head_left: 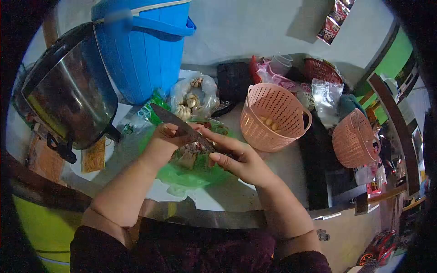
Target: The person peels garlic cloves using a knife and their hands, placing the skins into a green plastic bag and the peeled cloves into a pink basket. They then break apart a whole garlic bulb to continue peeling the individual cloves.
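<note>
A large knife [170, 117] slants over both hands, its tip to the upper left and its lower end at the fingers and thumb of my right hand [239, 161], which is closed on it. Just beneath the blade, my left hand [161, 144] has its fingers bent near my right fingertips; what they hold is hidden. Below the hands lies an open green plastic bag [184, 175] with small pieces and peel-like bits. Behind it, a clear bag [207, 91] holds several garlic bulbs [192, 100]. A pink basket [259, 129] with small pale pieces inside stands to the right.
A blue lidded bucket [139, 59] stands behind on the left, beside a large dark pot [75, 91]. A packet of orange-brown contents [94, 157] lies before the pot. Farther right are a second pink basket [350, 141], a silver bag [326, 98] and a dark red basket [318, 70].
</note>
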